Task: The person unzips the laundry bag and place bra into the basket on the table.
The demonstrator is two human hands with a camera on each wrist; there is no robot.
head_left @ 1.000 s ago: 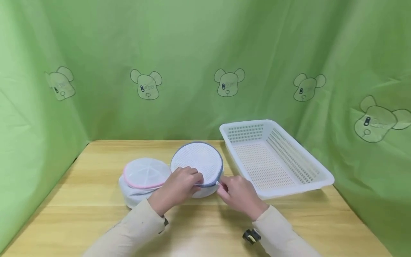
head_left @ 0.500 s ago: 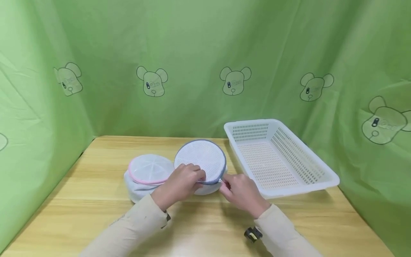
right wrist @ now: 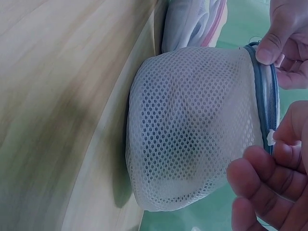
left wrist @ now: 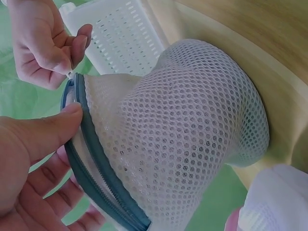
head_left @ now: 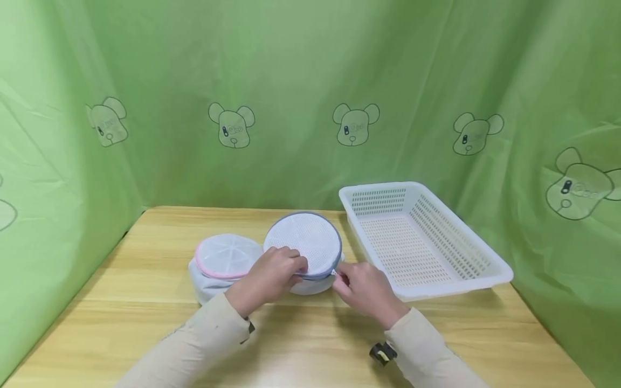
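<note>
A round white mesh laundry bag with a blue zippered rim stands at the middle of the table. My left hand pinches the near side of that rim, the thumb on the blue zipper band. My right hand pinches the small white zipper pull at the rim's right side. Between the two blue bands a pale strip shows in the left wrist view. The mesh bulges around whatever is inside, which is hidden. A second laundry bag, pink-rimmed, stands to the left, partly behind my left wrist.
A white perforated plastic basket stands at the back right, close beside the right hand. Wooden tabletop lies in front of the bags. A green curtain printed with bear heads hangs around the back and sides.
The head view has shifted a little, so everything sits slightly farther right than a second ago. Both hands keep their hold on the blue rim and zipper pull.
</note>
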